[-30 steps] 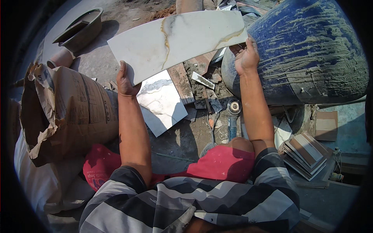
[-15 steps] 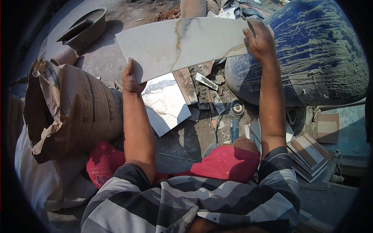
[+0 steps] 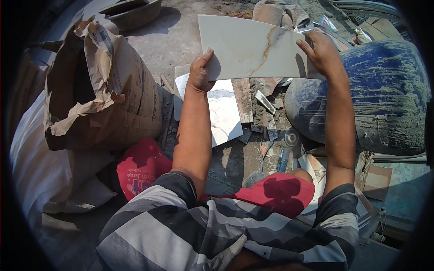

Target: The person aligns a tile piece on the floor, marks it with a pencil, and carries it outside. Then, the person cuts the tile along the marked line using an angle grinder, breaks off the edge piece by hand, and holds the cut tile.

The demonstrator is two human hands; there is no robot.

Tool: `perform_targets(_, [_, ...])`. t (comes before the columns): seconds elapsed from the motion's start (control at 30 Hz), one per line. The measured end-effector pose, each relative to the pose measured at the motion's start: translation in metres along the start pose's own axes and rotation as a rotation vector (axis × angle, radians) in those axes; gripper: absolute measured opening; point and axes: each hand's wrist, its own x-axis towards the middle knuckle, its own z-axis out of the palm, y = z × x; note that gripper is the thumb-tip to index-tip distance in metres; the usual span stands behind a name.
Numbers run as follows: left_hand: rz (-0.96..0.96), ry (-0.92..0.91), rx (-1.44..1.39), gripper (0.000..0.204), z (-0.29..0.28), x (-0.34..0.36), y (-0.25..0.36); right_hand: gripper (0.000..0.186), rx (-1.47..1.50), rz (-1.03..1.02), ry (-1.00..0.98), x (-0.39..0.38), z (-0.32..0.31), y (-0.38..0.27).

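Observation:
Raised in front of me is a long white marble-look tile piece [image 3: 239, 47] with a gold-brown vein. My left hand [image 3: 201, 70] grips its left end, thumb on the near face. At the opposite end my right hand [image 3: 323, 54] is closed round the edge, thumb also in front. The fingers behind the piece are hidden. Below it on the ground lies another white veined tile [image 3: 226, 113], partly in shadow. An angle grinder [image 3: 285, 149] with a blue body rests on the ground right of that tile.
A torn brown paper sack [image 3: 122, 86] stands open at the left beside a white sack [image 3: 58, 167]. A mortar-smeared blue drum [image 3: 375, 95] lies at the right. Farther off is a grey basin [image 3: 135, 16]. Stacked tile pieces [image 3: 364, 207] and broken offcuts [image 3: 265, 101] lie nearby.
The tile piece stays in both hands but is turned, its right end lower than before. My view has swung left, so the surroundings appear farther right.

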Motion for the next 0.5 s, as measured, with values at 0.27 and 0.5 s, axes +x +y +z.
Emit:
perform_targets(0.27, [0.066,-0.012,0.065,0.052,0.003,0.002,0.006,0.039,0.019,-0.227,-0.161,0.077,-0.006,-0.136])
perform_targets(0.5, [0.121,-0.086,-0.052,0.047,-0.006,0.012,0.003,0.039,0.139,-0.275,-0.225,0.104,-0.006,-0.223])
